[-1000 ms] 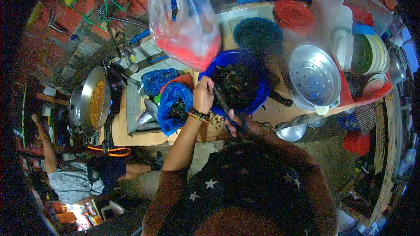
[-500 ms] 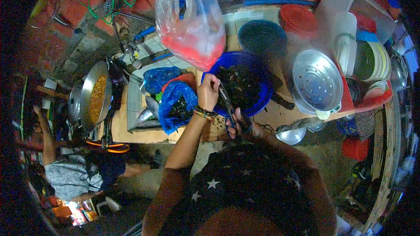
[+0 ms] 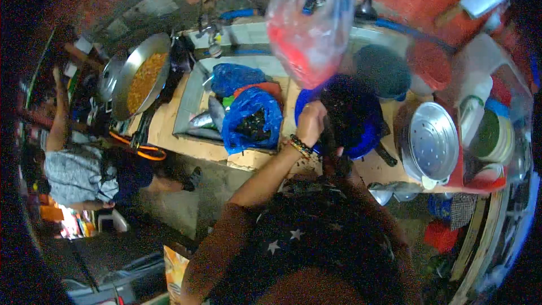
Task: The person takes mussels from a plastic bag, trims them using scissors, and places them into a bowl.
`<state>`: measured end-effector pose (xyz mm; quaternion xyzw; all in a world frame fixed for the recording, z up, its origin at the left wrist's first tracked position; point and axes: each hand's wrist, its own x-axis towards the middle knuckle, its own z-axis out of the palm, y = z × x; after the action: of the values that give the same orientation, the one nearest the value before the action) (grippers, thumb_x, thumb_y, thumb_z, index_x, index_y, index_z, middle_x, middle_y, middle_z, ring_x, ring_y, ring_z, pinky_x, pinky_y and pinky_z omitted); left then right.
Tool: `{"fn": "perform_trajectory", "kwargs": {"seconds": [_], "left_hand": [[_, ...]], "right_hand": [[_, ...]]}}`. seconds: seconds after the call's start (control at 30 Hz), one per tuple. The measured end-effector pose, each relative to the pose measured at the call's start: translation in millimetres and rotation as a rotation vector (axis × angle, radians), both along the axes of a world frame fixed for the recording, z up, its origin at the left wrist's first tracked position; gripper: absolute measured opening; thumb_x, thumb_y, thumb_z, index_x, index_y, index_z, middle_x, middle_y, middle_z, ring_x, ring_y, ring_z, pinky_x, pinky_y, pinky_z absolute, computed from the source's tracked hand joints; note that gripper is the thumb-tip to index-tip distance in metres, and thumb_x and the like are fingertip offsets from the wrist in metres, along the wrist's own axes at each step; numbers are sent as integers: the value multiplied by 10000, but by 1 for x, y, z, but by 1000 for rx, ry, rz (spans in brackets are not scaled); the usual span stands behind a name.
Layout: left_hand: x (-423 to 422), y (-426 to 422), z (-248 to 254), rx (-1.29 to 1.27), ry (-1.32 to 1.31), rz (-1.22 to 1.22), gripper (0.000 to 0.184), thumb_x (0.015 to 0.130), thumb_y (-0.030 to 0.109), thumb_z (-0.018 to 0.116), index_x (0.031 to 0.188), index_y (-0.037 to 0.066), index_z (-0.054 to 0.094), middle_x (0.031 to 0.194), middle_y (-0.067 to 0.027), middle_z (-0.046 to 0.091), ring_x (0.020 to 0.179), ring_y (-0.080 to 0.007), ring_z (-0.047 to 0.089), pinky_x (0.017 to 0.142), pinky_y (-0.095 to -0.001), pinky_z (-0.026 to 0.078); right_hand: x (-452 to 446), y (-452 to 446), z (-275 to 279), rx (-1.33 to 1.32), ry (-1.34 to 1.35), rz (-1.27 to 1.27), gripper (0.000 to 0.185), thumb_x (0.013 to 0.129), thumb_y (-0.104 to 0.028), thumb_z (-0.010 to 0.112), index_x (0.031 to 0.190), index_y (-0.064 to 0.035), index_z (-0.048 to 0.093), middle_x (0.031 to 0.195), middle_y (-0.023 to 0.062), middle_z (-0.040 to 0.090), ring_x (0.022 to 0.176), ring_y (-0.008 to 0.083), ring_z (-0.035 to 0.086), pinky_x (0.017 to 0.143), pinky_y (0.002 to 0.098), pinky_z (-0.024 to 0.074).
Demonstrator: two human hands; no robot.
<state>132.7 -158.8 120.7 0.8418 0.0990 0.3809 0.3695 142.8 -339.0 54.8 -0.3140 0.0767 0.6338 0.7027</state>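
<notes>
Head view: the left hand [image 3: 311, 122] is at the near left rim of the basin [image 3: 367, 147], fingers bent inward; their tips are hidden, so I cannot tell how tightly they close or on what. The right hand [image 3: 338, 160] lies just right of these fingers and nearer the body, in deep shade; how open its fingers are, and what they hold, I cannot tell. Between the two is a dark shape, too blurred to name.

The basin, with dark pieces [image 3: 353, 101] inside, sits beyond and right of the left fingers. Above them hangs a clear bag [image 3: 309, 48] with something pink. To their left, on the surface [image 3: 248, 161], stands a blue bag [image 3: 237, 127], with fish [image 3: 214, 114] behind it; a black handle [image 3: 387, 155] lies to their right, beside the basin.

If the dark shape is sharp, a slip in this poor light could cut the left fingers. Pressing on the rim could tip the basin, and a stray left elbow could knock the blue bag. The clear bag, if bumped, could swing against the left hand.
</notes>
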Motion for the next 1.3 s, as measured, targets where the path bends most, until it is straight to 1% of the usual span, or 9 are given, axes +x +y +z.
{"fn": "perform_trajectory", "kwargs": {"seconds": [0.13, 0.2, 0.5, 0.57, 0.77, 0.83, 1.1, 1.17, 1.3], "left_hand": [[-12, 32, -9, 70, -105, 19, 121, 662, -79, 433, 699, 35, 421, 623, -101, 437, 602, -234, 448, 557, -311, 367], [-37, 64, -1, -118, 84, 99, 173, 633, -78, 452, 757, 43, 444, 679, -123, 468, 635, -304, 475, 588, -363, 402], [-146, 253, -174, 268, 667, 687, 649, 671, 441, 642, 1139, 46, 427, 957, -236, 553, 915, -374, 517, 772, -382, 431], [-146, 267, -247, -543, 441, 420, 561, 718, 373, 609, 1137, 36, 449, 1039, -213, 539, 981, -331, 503, 819, -369, 411], [-117, 264, -188, -335, 525, 293, 441, 746, 310, 583, 1078, 31, 505, 1043, -189, 546, 966, -310, 511, 814, -357, 411], [-114, 199, -50, -264, 589, 414, 319, 764, 242, 560, 991, 18, 563, 966, -175, 580, 882, -289, 546, 775, -338, 426], [-162, 325, -182, -257, 423, 338, 379, 702, 268, 600, 1008, 47, 559, 839, -166, 604, 727, -288, 566, 699, -335, 433], [-175, 310, -144, 270, 555, 741, 325, 673, 230, 626, 959, 82, 581, 763, -147, 598, 659, -301, 560, 665, -341, 441], [-146, 239, -57, -143, 397, 675, 342, 639, 191, 645, 954, 81, 567, 822, -165, 580, 737, -284, 569, 694, -361, 452]], "right_hand": [[-5, 5, 32, -202, -605, 91, 423, 891, -421, 299, 729, -86, 500, 561, 0, 415, 481, 123, 402, 451, 228, 331], [9, 2, -13, 314, -5, -187, 475, 871, -483, 296, 741, -78, 508, 569, 17, 443, 478, 132, 411, 447, 236, 344], [-5, 17, 52, -167, 15, -348, 534, 815, -593, 287, 801, -110, 514, 562, 12, 465, 490, 148, 458, 451, 272, 389], [8, 12, 7, -109, -51, -284, 530, 807, -603, 292, 790, -120, 510, 558, 12, 457, 486, 154, 450, 449, 278, 381], [-5, 29, 46, 0, -171, -138, 517, 796, -619, 293, 744, -146, 496, 524, 8, 410, 452, 153, 406, 414, 280, 324], [-5, 32, 55, -68, -274, -127, 515, 797, -617, 291, 737, -148, 495, 515, 9, 398, 441, 152, 392, 405, 278, 307], [4, 31, 26, 55, -209, -168, 451, 830, -554, 315, 734, -145, 479, 537, -6, 395, 455, 145, 371, 423, 273, 316], [5, 29, 25, 50, -182, -184, 446, 832, -549, 319, 738, -143, 479, 546, -5, 399, 462, 145, 374, 429, 273, 321], [11, 24, 15, 63, -138, -211, 434, 835, -537, 327, 744, -140, 479, 565, -2, 407, 477, 144, 380, 441, 274, 330]]}}
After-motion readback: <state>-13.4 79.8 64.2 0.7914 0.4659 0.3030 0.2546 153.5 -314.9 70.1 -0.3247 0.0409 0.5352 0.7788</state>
